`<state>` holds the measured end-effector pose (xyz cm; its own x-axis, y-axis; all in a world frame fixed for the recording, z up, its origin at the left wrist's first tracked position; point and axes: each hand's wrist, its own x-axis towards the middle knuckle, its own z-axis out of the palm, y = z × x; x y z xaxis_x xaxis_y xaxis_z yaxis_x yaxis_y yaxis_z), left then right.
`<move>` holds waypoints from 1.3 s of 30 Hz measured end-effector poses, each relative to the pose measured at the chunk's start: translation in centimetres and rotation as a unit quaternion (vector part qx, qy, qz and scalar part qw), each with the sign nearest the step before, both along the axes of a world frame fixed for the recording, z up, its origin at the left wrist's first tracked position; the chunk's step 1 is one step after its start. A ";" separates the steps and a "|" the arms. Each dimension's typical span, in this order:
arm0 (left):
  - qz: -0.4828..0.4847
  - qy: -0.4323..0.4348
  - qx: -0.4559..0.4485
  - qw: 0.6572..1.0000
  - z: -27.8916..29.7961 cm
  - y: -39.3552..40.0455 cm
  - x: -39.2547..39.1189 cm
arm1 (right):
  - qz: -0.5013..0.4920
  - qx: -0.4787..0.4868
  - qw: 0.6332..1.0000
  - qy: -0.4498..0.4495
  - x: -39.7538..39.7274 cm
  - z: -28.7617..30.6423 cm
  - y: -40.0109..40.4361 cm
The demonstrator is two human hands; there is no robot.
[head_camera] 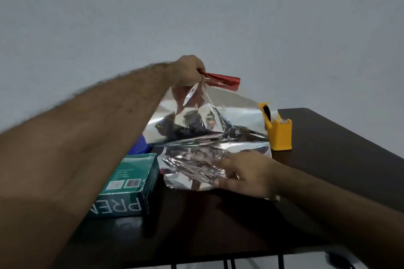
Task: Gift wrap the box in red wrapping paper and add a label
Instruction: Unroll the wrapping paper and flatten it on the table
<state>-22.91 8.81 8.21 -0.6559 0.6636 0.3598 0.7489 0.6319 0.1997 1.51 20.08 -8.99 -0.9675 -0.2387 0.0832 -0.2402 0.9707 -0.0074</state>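
Above the dark surface, my left fingers pinch the wrapping paper corner up; my right fingers, straight, press it down beside the box.

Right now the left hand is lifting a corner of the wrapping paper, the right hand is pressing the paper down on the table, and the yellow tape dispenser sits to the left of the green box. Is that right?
Not quite. The head view shows the yellow tape dispenser on the right of the green box, beyond the wrapping paper. The rest holds: the left hand lifts a corner, and the right hand presses the paper on the table.
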 end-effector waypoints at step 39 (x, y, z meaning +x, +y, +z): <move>-0.081 -0.124 -0.353 0.924 -14.7 -3.8 5.0 | -0.150 0.033 0.976 -0.157 -1.4 0.9 -3.5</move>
